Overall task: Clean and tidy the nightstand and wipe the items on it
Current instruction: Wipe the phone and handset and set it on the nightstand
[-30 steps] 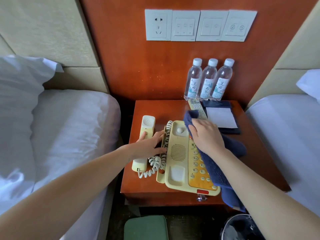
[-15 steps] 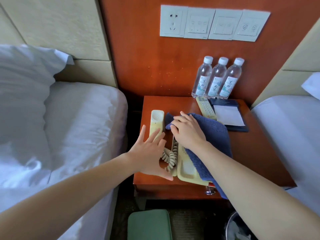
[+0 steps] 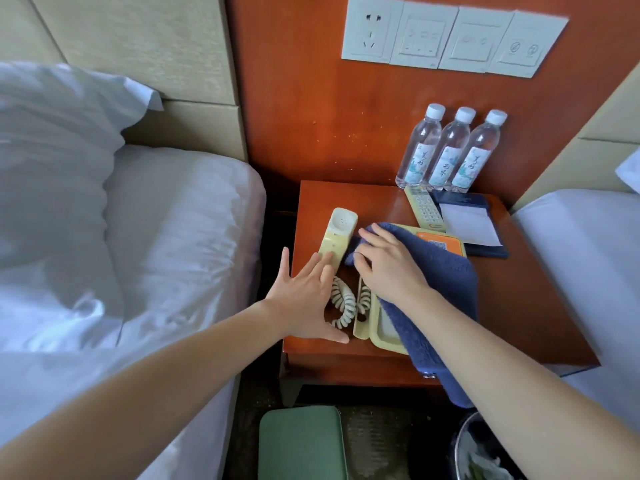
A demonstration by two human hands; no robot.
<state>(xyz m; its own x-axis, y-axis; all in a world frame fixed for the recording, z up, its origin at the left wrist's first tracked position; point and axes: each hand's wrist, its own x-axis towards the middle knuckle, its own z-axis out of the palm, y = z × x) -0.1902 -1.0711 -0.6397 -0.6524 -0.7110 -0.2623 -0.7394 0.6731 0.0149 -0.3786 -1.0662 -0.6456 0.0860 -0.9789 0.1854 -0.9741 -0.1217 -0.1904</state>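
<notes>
I see the nightstand (image 3: 519,306) between two beds, and the yellow handset (image 3: 337,237) lies off its cradle near the left edge of the top. Its long side runs from the front toward the back wall, with the round earpiece end at the back. My left hand (image 3: 304,299) is flat and spread wide, holding nothing, and its fingertips (image 3: 325,259) touch the near end of the handset. My right hand (image 3: 388,268) presses down on the blue cloth (image 3: 446,275), fingers bent over a bunched fold, just to the right of the handset. The cloth covers most of the phone base (image 3: 370,327) and hangs over the front edge. The curly cord (image 3: 343,303) sits between my two hands. I think the handset gets wiped next. The left hand is nearer to it and could hold it steady, and the cloth only needs to slide a little to the left, then rub along the long side. Three water bottles (image 3: 450,150), a remote (image 3: 424,207) and a notepad (image 3: 469,225) wait at the back right corner.
</notes>
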